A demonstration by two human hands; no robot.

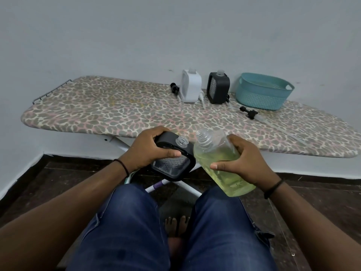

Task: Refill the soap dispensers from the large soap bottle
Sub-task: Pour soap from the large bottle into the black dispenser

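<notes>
I am gripping a black soap dispenser (pixel 172 162) in my left hand (pixel 150 151), fingers curled over its top and thumb across its face, its open neck tilted up above my lap. My right hand (pixel 242 163) is wrapping round the large soap bottle (pixel 218 163), capless, tilted toward the dispenser and half full of yellow-green liquid. A white dispenser (pixel 190 87) and another black dispenser (pixel 217 88) are standing on the ironing board (pixel 117 112) beside a teal basket (pixel 262 91).

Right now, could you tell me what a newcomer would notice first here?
Front and centre, the right hand grips a large soap bottle of yellow-green liquid beside the black dispenser held by the left hand. Behind stretches a leopard-print ironing board bearing a teal basket.
</notes>
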